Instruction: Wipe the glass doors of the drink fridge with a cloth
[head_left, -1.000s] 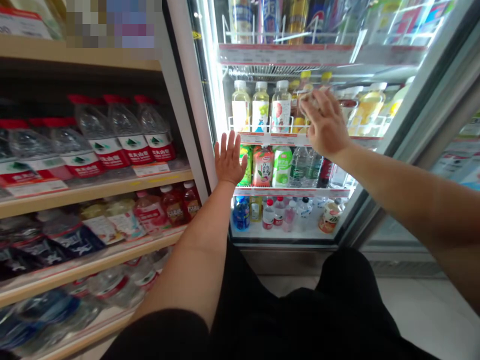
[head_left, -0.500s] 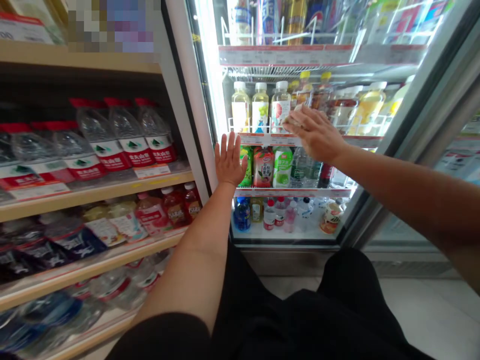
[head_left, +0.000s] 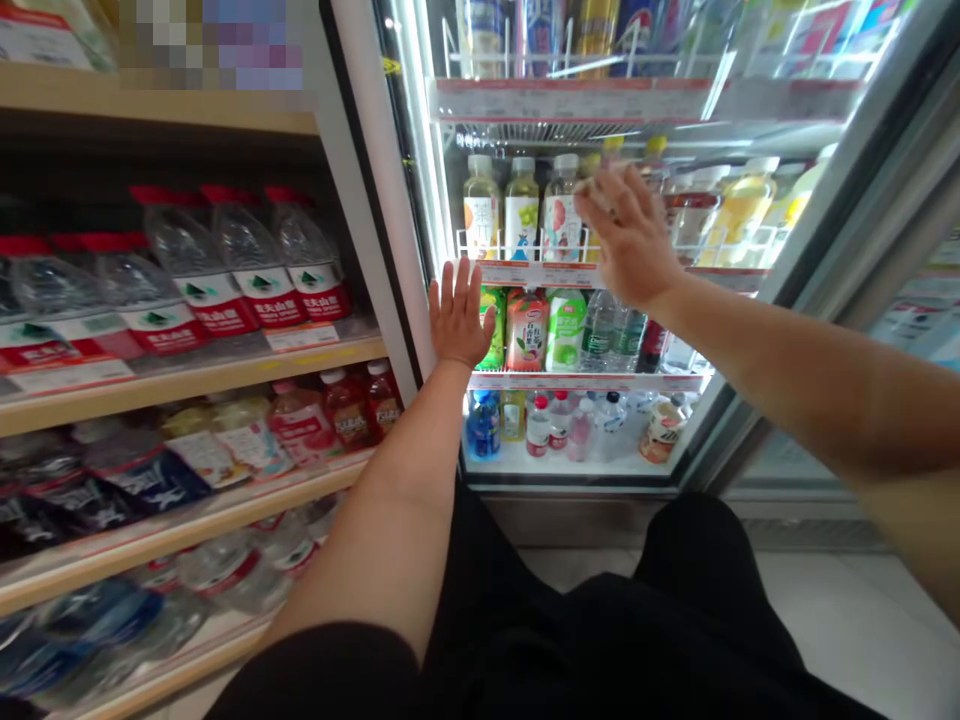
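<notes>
My left hand (head_left: pixel 459 318) lies flat with fingers spread against the left side of the cooler's glass door (head_left: pixel 442 440). It holds nothing. Higher up and to the right, my right hand (head_left: pixel 634 240) is pressed to the same glass, smeared by motion. A pale, crumpled cloth was under its fingers a moment earlier; now the fingers and blur mostly hide it. Behind the glass, near my right hand, stand a white-capped bottle with a fruit label (head_left: pixel 562 215) and yellow-capped bottles. A green-labelled bottle (head_left: pixel 491 330) is just beside my left hand, behind the glass.
Open wooden shelves (head_left: pixel 225 375) on the left carry red-capped water bottles (head_left: pixel 244 265) and other drinks. The cooler's metal door frame (head_left: pixel 780 330) slants along the right, with another glass door beyond. My knees are close to the cooler's base (head_left: pixel 600 525).
My right hand has moved slightly upward and right across the glass, its fingers now pointing more upward. My left hand stays in place on the door. The view has shifted slightly.
</notes>
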